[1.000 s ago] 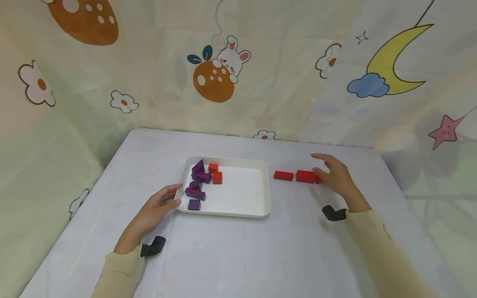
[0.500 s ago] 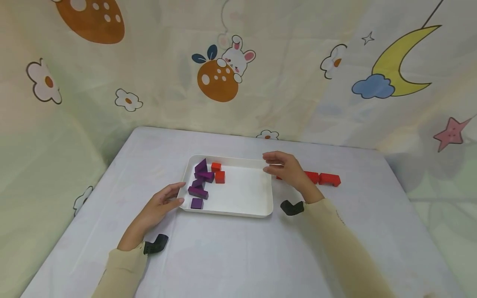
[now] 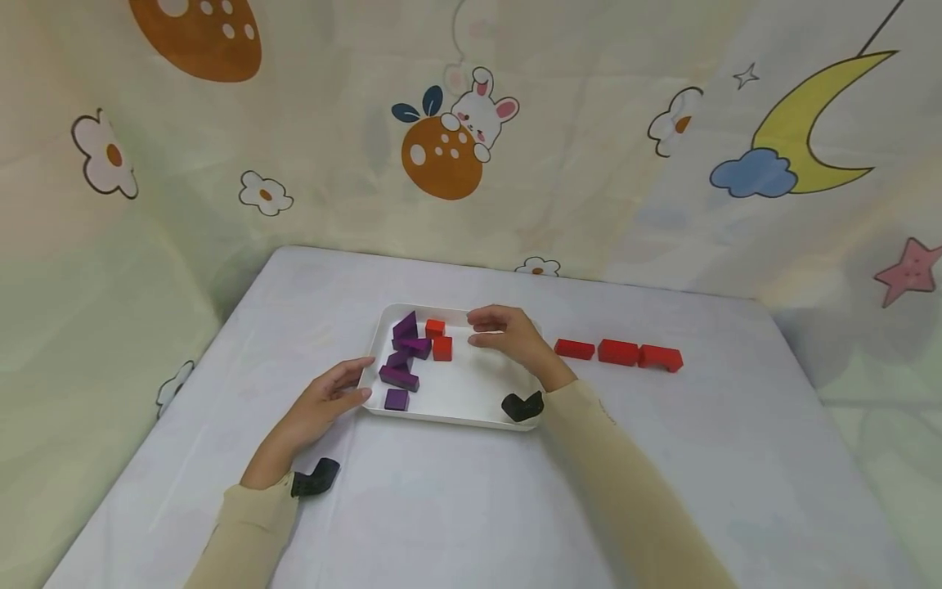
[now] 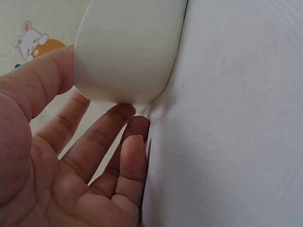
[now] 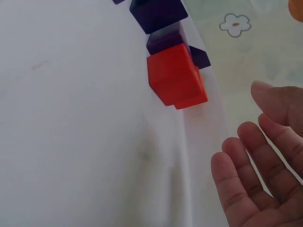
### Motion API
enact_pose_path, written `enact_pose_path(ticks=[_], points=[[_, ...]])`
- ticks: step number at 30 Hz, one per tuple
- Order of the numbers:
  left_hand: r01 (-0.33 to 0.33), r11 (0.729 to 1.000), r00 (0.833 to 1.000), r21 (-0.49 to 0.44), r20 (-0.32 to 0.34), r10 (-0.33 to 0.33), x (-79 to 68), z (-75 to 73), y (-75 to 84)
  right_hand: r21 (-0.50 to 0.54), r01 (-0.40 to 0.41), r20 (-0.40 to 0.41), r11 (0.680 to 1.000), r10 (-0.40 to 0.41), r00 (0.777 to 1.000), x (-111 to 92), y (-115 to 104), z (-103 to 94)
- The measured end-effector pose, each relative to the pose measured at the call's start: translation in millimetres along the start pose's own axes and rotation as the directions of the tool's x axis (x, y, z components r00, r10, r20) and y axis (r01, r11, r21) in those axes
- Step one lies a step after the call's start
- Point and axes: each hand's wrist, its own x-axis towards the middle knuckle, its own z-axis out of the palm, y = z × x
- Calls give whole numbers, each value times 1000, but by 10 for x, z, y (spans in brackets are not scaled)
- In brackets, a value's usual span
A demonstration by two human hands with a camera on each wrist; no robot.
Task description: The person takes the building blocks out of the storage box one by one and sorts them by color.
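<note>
The right hand (image 3: 517, 337) had moved left over the white tray (image 3: 474, 383) — thumb and fingers parted, empty — the red cubes (image 3: 442, 349) just left of its fingertips, while the left hand (image 3: 315, 409), fingers relaxed, touched the tray's left end

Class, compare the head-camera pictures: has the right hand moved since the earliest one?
Yes: the right hand has moved leftward, from the red blocks to over the white tray.

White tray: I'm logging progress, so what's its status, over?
Left hand touching tray at left; right hand empty above it. Purple blocks and two red blocks inside; three red blocks outside, to the right. Right hand partly hides tray in head view.
</note>
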Motion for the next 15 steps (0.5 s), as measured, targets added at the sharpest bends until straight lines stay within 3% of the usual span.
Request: enact_pose_path(ticks=[5,10,15], points=[[6,1000,1000,-1,-2,-6,1,-2,8,13,-42,53,999,41,998,120,37,145],[-4,1000,1000,11,-9,4,9,-6,-5,-33,-13,120,999,17,993,187,4,268],[-17,1000,1000,22,-13,17,11,-11,-15,-97,-2,98,995,12,995,217,-39,336]])
